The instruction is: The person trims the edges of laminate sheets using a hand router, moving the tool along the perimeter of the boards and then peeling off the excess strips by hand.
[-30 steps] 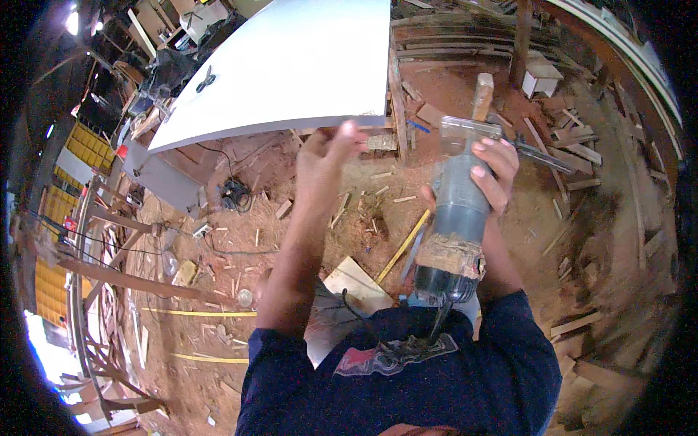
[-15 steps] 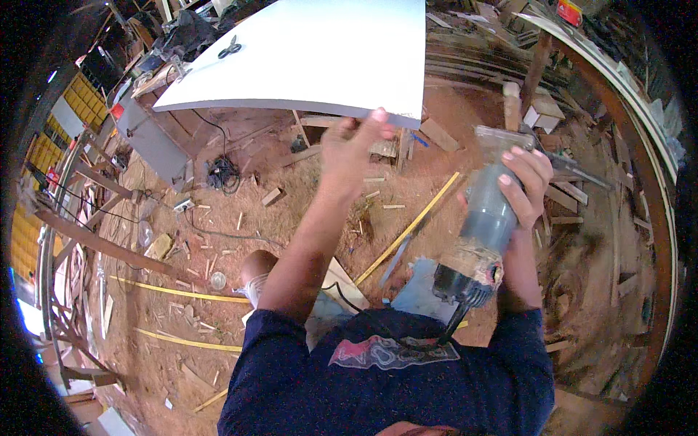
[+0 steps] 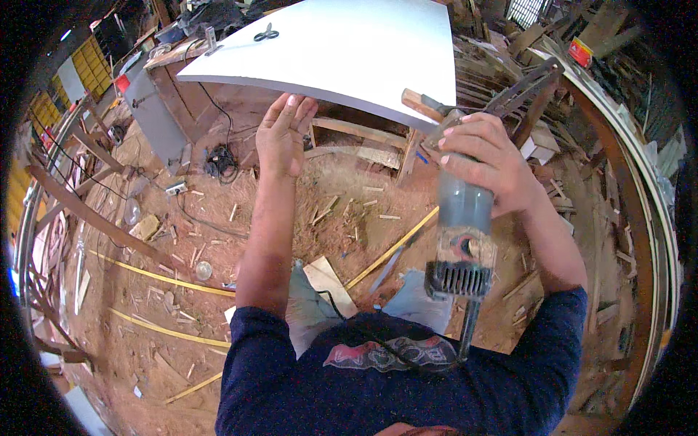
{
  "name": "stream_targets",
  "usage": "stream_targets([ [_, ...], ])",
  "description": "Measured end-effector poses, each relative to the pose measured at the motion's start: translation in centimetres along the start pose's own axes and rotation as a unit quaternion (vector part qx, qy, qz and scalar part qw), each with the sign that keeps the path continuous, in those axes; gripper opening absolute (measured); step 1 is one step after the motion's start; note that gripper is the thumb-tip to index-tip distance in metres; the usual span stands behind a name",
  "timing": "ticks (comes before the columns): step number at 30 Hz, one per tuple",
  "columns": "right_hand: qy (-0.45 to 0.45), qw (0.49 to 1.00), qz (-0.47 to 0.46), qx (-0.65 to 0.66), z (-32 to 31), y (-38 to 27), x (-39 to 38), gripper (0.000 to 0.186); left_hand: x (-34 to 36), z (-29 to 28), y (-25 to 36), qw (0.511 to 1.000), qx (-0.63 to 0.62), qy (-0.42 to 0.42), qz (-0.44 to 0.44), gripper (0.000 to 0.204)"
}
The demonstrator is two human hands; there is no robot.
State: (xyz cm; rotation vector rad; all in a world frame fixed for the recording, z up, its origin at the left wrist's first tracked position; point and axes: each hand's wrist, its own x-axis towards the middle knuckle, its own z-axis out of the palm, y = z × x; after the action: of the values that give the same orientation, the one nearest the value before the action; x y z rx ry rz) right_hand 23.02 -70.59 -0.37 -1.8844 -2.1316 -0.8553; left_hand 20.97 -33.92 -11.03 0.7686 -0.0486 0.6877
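Observation:
A white board [image 3: 349,51] with a grey edge lies raised in front of me. My left hand [image 3: 283,138] is at its near edge, fingers stretched upward with the tips at the edge, holding nothing. My right hand [image 3: 487,156] is wrapped round a trim router [image 3: 465,207], a grey cylinder with a black vented cap toward me and a cord running down over my shirt. The router's base end is at the board's near right corner, with a small wooden piece [image 3: 423,105] beside it over the board. Whether the base touches the board I cannot tell.
Black scissors [image 3: 266,32] lie on the board. Below is a dirt floor strewn with wood offcuts, yellow strips [image 3: 392,247], a coiled black cable [image 3: 220,161] and a power strip [image 3: 176,189]. A wooden frame stands left; stacked timber lies right.
My left hand has moved left along the board's near edge. My right hand has brought the router left and up to the board's corner, turning it more upright in view.

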Motion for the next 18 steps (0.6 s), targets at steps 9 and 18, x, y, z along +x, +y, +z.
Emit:
stream_targets([
  [9,-0.09,0.996,0.016,-0.004,-0.3,-0.1,1.9,0.066,1.2,-1.9,-0.4,0.995,-0.091,-0.033,-0.01,0.037],
  [18,-0.11,0.993,0.046,-0.012,0.3,-0.5,3.1,0.066,0.9,-1.6,-0.2,0.995,-0.097,-0.029,-0.01,0.027],
])
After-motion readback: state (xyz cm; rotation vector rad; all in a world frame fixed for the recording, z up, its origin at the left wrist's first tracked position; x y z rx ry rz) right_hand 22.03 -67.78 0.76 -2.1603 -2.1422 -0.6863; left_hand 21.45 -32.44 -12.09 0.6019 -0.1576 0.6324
